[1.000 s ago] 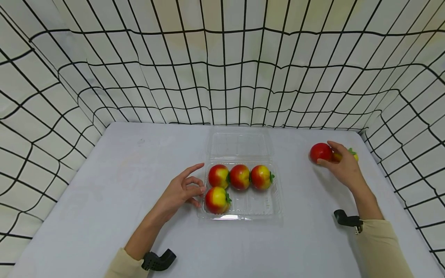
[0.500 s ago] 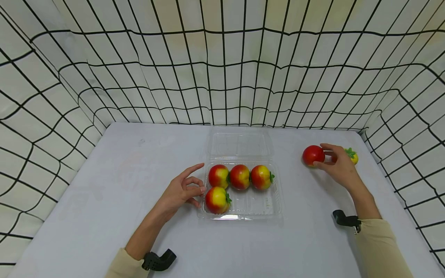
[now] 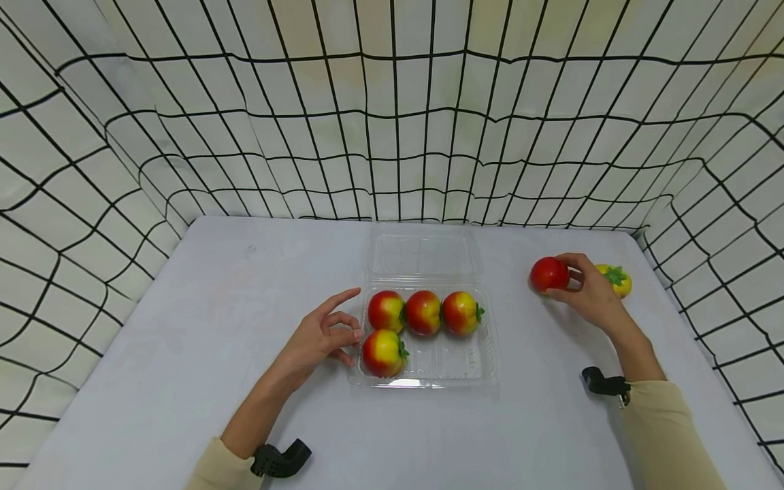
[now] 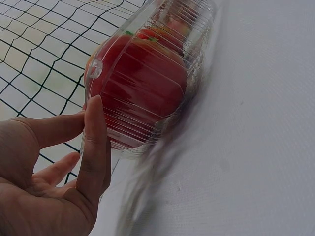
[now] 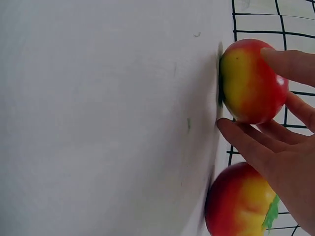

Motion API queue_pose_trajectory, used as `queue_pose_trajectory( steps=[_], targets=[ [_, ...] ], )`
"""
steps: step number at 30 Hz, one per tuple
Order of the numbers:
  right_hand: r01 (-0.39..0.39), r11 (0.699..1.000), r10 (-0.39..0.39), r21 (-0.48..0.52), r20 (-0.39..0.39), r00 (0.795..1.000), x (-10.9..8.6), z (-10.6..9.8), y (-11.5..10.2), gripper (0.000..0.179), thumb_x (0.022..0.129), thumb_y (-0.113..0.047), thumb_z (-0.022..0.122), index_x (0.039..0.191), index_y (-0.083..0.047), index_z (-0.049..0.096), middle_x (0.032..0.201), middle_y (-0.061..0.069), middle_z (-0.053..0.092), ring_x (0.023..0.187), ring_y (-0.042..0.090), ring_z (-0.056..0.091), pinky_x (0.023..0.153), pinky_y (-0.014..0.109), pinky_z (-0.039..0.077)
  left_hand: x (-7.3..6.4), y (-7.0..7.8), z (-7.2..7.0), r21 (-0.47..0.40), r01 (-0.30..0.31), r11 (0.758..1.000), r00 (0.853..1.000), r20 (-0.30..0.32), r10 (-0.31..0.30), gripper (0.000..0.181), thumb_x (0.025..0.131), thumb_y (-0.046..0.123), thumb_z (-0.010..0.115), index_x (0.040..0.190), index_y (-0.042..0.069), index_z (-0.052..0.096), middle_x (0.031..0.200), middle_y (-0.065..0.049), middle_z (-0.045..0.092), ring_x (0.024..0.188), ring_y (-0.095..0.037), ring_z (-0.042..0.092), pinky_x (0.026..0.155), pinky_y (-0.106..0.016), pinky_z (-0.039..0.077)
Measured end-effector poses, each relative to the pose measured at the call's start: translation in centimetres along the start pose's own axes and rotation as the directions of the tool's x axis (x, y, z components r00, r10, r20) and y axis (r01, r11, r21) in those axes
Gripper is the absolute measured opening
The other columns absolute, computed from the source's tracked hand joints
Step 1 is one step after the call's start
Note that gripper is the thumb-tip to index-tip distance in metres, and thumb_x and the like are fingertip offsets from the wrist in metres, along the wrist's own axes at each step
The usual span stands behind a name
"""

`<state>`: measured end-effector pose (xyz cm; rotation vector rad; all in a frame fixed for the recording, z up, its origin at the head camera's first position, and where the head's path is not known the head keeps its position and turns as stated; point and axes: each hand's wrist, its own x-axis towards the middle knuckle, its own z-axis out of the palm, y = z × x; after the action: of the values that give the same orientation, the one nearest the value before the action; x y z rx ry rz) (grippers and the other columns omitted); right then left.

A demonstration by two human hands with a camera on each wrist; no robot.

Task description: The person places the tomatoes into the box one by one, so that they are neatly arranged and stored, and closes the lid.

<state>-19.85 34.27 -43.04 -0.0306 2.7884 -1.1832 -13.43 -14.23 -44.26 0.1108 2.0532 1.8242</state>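
Observation:
A clear plastic clamshell box [image 3: 450, 357] lies with its lid [image 3: 422, 252] folded back. Several red-and-yellow apple-like fruits with green leaves are inside: a row of three, with the middle one [image 3: 422, 313], plus one at front left [image 3: 384, 354]. At the box's left rim, my left hand [image 3: 315, 340] pinches the edge between thumb and finger; the left wrist view shows the fingertips on the plastic [image 4: 142, 88]. Far to the right, my right hand [image 3: 594, 292] holds another such fruit [image 3: 549, 274], thumb on one side and fingers on the other. Its leaves are hidden.
One more apple-like fruit [image 3: 617, 280] rests behind my right hand, near the table's right edge. A white table [image 3: 245, 286] carries everything. Black wire mesh [image 3: 398, 136] stands along the back and both sides.
My right hand has shifted a little left with the fruit in its grasp, uncovering more of the fruit at far right. The left hand and the box have stayed put.

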Motion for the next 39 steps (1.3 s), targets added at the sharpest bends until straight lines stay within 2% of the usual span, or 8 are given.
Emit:
queue_pose_trajectory(
  steps=[6, 11, 25, 29, 32, 36, 39],
  targets=[
    [0.007, 1.000, -0.007, -0.013, 0.006, 1.000, -0.1, 0.1, 0.2, 0.081, 0.094, -0.011, 0.076, 0.159, -0.002, 0.030, 0.161, 0.032, 0.032, 0.142, 0.057, 0.041, 0.107, 0.066, 0.050, 0.1, -0.1, 0.1, -0.008, 0.009, 1.000, 1.000, -0.006, -0.009, 0.077, 0.096, 0.011, 0.073, 0.162, 0.020, 0.034, 0.103, -0.007, 0.064, 0.071, -0.018, 0.070, 0.069, -0.034, 0.066],
    [0.021, 0.999, -0.020, -0.048, 0.006, 1.000, -0.3, 0.2, 0.3, 0.083, 0.093, -0.017, 0.078, 0.160, -0.001, 0.031, 0.160, 0.032, 0.034, 0.139, 0.056, 0.044, 0.105, 0.066, 0.051, 0.1, -0.1, 0.0, -0.015, 0.012, 1.000, 1.000, -0.006, -0.012, 0.077, 0.096, 0.010, 0.073, 0.162, 0.020, 0.034, 0.103, -0.007, 0.064, 0.070, -0.018, 0.070, 0.069, -0.034, 0.066],
    [0.019, 1.000, -0.019, 0.002, -0.001, 1.000, -0.5, 0.5, -0.5, 0.085, 0.093, -0.024, 0.080, 0.158, -0.001, 0.031, 0.159, 0.031, 0.035, 0.140, 0.053, 0.044, 0.105, 0.066, 0.053, 0.1, -0.1, 0.0, 0.004, 0.008, 1.000, 1.000, -0.002, -0.008, 0.077, 0.096, 0.011, 0.072, 0.163, 0.019, 0.034, 0.104, -0.010, 0.064, 0.074, -0.017, 0.071, 0.069, -0.033, 0.066],
    [0.036, 0.999, -0.036, 0.019, -0.010, 0.999, -0.6, 0.5, -0.7, 0.085, 0.092, -0.025, 0.081, 0.156, -0.002, 0.030, 0.156, 0.029, 0.041, 0.139, 0.048, 0.045, 0.100, 0.043, 0.060, 0.1, -0.1, 0.0, 0.005, 0.004, 1.000, 1.000, -0.002, -0.004, 0.077, 0.096, 0.011, 0.072, 0.162, 0.019, 0.034, 0.104, -0.010, 0.064, 0.074, -0.017, 0.071, 0.069, -0.033, 0.066],
    [0.041, 0.999, -0.041, 0.035, -0.012, 0.999, -0.7, 0.6, -0.9, 0.085, 0.092, -0.025, 0.081, 0.156, -0.004, 0.030, 0.156, 0.027, 0.041, 0.138, 0.047, 0.046, 0.089, 0.018, 0.055, 0.1, -0.1, 0.0, 0.006, 0.002, 1.000, 1.000, -0.001, -0.002, 0.077, 0.096, 0.011, 0.072, 0.162, 0.018, 0.034, 0.105, -0.011, 0.064, 0.075, -0.017, 0.070, 0.068, -0.033, 0.066],
    [0.051, 0.996, -0.050, 0.067, -0.015, 0.999, -0.8, 0.7, -1.2, 0.085, 0.092, -0.023, 0.081, 0.157, -0.005, 0.029, 0.159, 0.027, 0.038, 0.137, 0.048, 0.047, 0.082, 0.006, 0.048, 0.1, -0.1, 0.0, 0.007, 0.000, 1.000, 1.000, 0.001, -0.001, 0.077, 0.096, 0.011, 0.072, 0.162, 0.019, 0.034, 0.105, -0.012, 0.064, 0.075, -0.017, 0.070, 0.068, -0.033, 0.066],
    [0.061, 0.996, -0.060, 0.067, -0.025, 0.998, -0.9, 0.7, -1.4, 0.084, 0.092, -0.022, 0.081, 0.157, -0.006, 0.029, 0.159, 0.027, 0.037, 0.135, 0.049, 0.048, 0.083, 0.007, 0.051, 0.1, -0.1, 0.0, 0.005, -0.001, 1.000, 1.000, 0.003, 0.001, 0.077, 0.096, 0.011, 0.072, 0.162, 0.019, 0.034, 0.104, -0.012, 0.063, 0.074, -0.017, 0.070, 0.068, -0.033, 0.066]
  ],
)
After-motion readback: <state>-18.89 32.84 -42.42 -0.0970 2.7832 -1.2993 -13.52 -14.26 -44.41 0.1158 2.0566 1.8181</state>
